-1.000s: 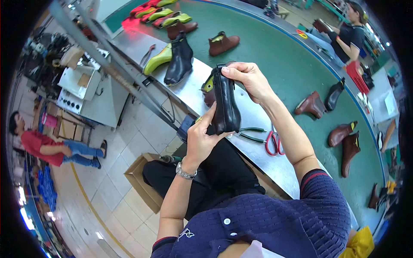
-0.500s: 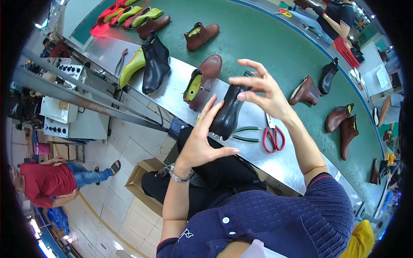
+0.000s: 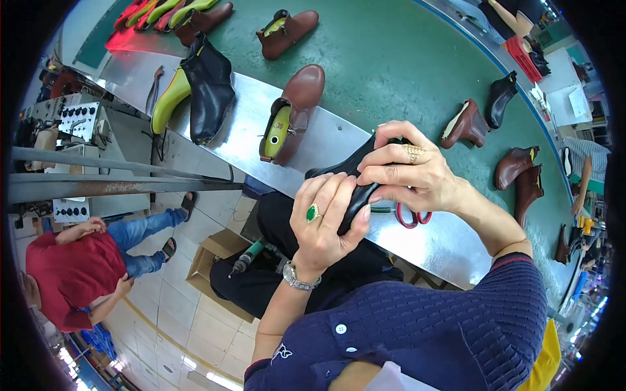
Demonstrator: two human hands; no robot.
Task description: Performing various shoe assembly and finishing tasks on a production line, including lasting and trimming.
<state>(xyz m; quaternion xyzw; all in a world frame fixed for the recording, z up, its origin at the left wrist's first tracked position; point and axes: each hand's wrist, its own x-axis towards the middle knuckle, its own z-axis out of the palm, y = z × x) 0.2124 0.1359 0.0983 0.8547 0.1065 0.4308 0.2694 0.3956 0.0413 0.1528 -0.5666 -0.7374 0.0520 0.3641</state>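
Observation:
Above the metal bench edge [image 3: 424, 254], a black leather boot [image 3: 351, 164] is held between both hands, which hide much of it. My left hand [image 3: 325, 225] grips its near side, fingers over the top and thumb toward the other hand. Closed on the boot from the right is my right hand [image 3: 414, 171], its thumb and fingertips pinching the leather beside the left fingers. Just beyond the right hand lie red-handled scissors [image 3: 424, 217], partly covered. Green-handled pliers [image 3: 383, 210] are almost hidden.
A brown ankle boot [image 3: 306, 88] and a black boot [image 3: 212, 91] beside a lime-green last [image 3: 171, 104] are at left on the bench. More boots sit on the green surface [image 3: 378, 72]. A cardboard box [image 3: 225, 244] is on the floor. A person in red [image 3: 75, 277] is at left.
My right hand has come down from the boot's upper end, and both hands have closed together on it. The boot has turned. The whole view has shifted slightly.

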